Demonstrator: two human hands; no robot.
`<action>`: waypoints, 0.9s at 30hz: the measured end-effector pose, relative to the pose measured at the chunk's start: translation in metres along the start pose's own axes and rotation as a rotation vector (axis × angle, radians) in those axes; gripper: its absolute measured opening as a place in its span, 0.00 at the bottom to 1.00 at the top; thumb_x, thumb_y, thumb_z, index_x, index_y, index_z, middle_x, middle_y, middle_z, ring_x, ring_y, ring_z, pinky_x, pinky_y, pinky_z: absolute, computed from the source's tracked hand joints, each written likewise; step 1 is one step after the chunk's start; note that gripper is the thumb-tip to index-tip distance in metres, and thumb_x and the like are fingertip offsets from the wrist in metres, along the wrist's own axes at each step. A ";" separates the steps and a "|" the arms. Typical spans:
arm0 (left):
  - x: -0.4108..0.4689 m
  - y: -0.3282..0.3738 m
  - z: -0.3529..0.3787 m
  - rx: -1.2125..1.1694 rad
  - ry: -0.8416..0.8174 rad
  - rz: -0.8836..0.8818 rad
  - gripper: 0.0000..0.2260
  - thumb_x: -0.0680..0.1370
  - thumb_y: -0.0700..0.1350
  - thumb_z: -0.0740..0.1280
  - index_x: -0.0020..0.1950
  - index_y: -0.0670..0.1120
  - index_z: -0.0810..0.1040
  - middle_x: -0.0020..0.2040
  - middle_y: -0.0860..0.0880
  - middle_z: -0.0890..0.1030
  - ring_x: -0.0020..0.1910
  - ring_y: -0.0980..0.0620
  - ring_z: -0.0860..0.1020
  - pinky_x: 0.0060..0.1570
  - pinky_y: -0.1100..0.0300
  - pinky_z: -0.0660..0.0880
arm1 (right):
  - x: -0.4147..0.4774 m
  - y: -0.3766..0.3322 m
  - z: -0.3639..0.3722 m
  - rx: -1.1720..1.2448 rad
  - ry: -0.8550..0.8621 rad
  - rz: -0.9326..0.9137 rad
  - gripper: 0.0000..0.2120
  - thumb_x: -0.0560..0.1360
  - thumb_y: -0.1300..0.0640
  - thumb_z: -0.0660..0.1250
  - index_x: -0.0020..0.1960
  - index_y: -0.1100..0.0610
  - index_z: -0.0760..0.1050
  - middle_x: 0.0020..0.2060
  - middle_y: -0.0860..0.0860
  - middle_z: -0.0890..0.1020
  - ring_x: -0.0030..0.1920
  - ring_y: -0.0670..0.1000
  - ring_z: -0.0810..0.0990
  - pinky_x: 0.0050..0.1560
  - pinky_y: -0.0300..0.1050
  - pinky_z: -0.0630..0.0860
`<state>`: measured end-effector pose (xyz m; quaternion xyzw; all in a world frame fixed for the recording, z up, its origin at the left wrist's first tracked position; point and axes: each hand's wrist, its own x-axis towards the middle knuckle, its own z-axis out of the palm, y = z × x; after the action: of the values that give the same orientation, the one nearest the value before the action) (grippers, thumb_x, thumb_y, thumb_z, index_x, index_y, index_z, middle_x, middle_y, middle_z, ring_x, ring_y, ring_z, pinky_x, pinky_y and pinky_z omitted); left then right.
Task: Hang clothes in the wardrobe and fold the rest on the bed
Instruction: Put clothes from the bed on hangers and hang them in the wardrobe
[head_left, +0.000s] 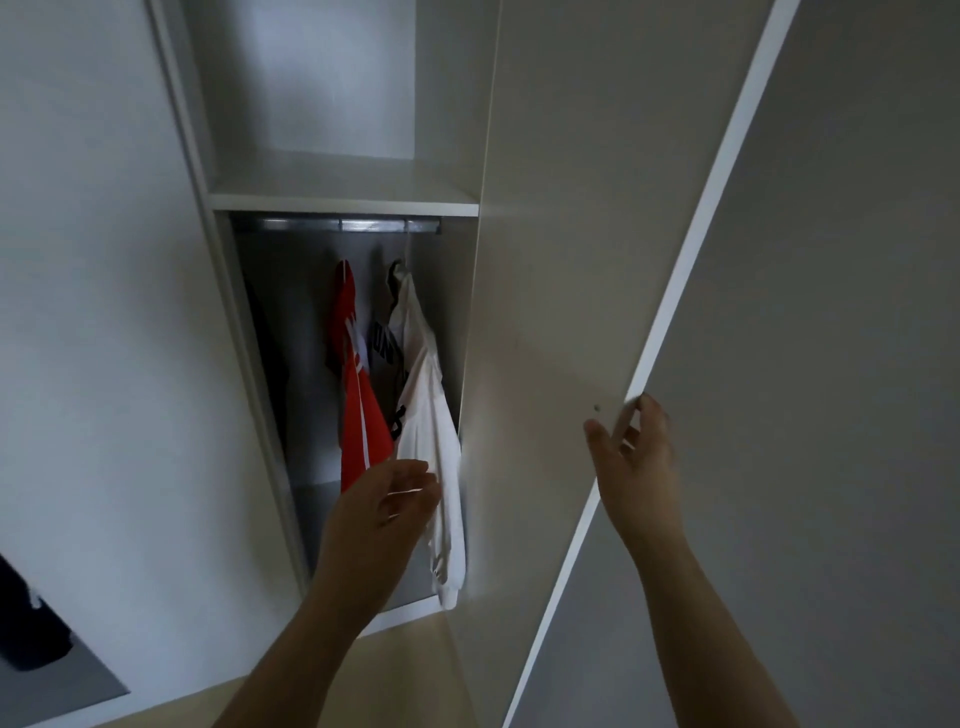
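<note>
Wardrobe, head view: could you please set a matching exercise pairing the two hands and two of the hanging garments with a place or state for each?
Column A
1. red garment
2. white garment
3. left hand
4. right hand

Column B
a) holds the edge of the open door
b) hangs nearest the door
c) open, fingers by the white garment's lower part
d) hangs left of the grey printed garment

Pairs: 1-d; 2-b; 3-c; 4-a

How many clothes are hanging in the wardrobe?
3: a red one left, a grey printed one middle, a white one right. Others may hide in shadow.
</note>
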<state>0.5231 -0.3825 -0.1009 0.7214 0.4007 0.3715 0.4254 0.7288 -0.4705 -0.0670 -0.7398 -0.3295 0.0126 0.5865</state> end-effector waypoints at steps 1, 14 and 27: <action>-0.001 -0.001 0.002 0.016 0.007 -0.003 0.07 0.78 0.46 0.66 0.56 0.51 0.76 0.46 0.62 0.76 0.43 0.66 0.75 0.41 0.75 0.70 | -0.002 0.000 0.000 0.007 -0.004 -0.009 0.12 0.75 0.58 0.68 0.48 0.45 0.66 0.50 0.49 0.74 0.50 0.54 0.78 0.55 0.55 0.77; -0.003 -0.006 0.009 0.011 0.131 -0.046 0.04 0.78 0.45 0.66 0.50 0.54 0.76 0.43 0.60 0.79 0.42 0.64 0.78 0.41 0.73 0.71 | -0.014 0.003 0.017 -0.026 -0.136 -0.180 0.13 0.78 0.59 0.64 0.63 0.54 0.73 0.57 0.42 0.75 0.51 0.41 0.79 0.49 0.29 0.76; 0.014 -0.042 -0.064 -0.064 0.202 -0.097 0.06 0.78 0.44 0.66 0.52 0.53 0.77 0.46 0.56 0.82 0.46 0.59 0.81 0.45 0.70 0.76 | -0.030 -0.032 0.108 -0.077 -0.237 -0.342 0.08 0.75 0.60 0.71 0.54 0.54 0.77 0.49 0.41 0.75 0.37 0.36 0.77 0.42 0.17 0.68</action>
<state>0.4612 -0.3364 -0.1131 0.6464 0.4637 0.4339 0.4230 0.6467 -0.3895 -0.0833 -0.6882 -0.5174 -0.0129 0.5085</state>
